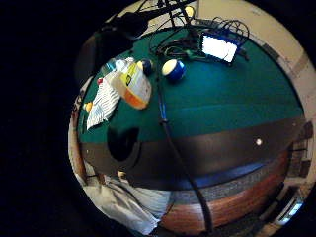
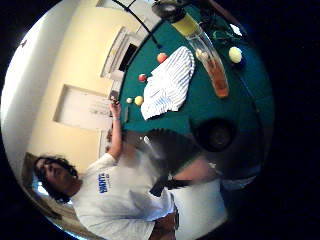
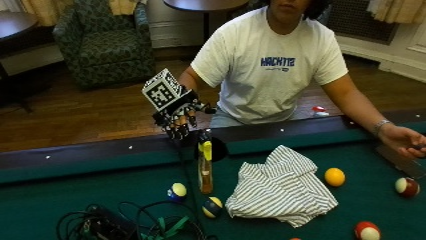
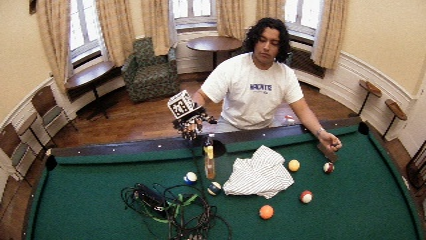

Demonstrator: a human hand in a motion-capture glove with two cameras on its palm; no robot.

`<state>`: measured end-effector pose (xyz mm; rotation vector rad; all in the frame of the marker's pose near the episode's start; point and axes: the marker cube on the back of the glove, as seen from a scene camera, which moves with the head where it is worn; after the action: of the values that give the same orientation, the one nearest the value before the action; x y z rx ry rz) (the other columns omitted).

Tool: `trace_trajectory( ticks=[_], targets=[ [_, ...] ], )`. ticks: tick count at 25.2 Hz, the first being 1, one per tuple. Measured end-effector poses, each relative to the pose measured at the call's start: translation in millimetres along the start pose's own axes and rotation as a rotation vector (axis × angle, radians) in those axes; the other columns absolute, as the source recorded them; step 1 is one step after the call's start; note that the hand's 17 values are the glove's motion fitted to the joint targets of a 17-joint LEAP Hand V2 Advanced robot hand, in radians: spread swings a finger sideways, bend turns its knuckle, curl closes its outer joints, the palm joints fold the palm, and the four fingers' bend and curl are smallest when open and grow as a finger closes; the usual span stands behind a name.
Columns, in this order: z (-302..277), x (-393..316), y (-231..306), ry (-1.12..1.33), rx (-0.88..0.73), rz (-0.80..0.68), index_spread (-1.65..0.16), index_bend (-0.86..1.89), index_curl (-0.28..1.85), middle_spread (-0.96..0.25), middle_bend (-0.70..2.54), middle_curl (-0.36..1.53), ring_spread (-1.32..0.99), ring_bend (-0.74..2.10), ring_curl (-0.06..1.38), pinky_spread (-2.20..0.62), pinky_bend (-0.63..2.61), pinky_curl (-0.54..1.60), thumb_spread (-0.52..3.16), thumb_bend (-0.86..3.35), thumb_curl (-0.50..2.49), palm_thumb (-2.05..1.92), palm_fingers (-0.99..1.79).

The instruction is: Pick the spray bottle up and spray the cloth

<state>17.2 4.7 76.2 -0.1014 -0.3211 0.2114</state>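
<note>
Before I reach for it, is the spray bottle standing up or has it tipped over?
Upright. In the outside view the spray bottle stands on its base on the green felt, nozzle at the top, beside the striped cloth.

Dim palm views, soft window daylight

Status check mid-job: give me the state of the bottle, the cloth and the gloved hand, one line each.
spray bottle: upright on the felt, beside the cloth, not gripped.
cloth: crumpled heap lying on the felt.
right hand: hovering just above the bottle's top, fingers hanging down, holding nothing.
</note>
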Motion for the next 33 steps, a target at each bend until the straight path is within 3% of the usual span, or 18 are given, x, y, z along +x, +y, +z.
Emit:
trace_trajectory(
  ticks=[11, 20, 26, 33],
  targets=[
    [25, 1, -17, -0.298, -0.001, 0.046, -0.42, 0.14, 0.21, -0.07, 0.2, 0.28, -0.06, 0.48, 0.26, 0.23, 0.42, 0.29, 1.0, -0.01, 0.28, 0.45, 0.49],
    [33, 3, -42, -0.382, 0.207, 0.198, -0.39, 0.14, 0.22, -0.12, 0.29, 0.33, -0.1, 0.55, 0.3, 0.16, 0.35, 0.28, 1.04, 0.08, 0.34, 0.7, 0.79],
    [42, 0, -56, -0.381, 0.26, 0.237, -0.37, 0.13, 0.24, -0.15, 0.32, 0.36, -0.14, 0.55, 0.32, 0.1, 0.32, 0.3, 1.04, 0.09, 0.37, 0.81, 0.87],
    [47, 3, -65, -0.401, 0.384, 0.302, -0.35, 0.03, 0.19, -0.19, 0.28, 0.38, -0.19, 0.6, 0.36, -0.19, 0.63, 0.38, 0.98, 0.07, 0.39, 0.88, 1.21]
  ],
)
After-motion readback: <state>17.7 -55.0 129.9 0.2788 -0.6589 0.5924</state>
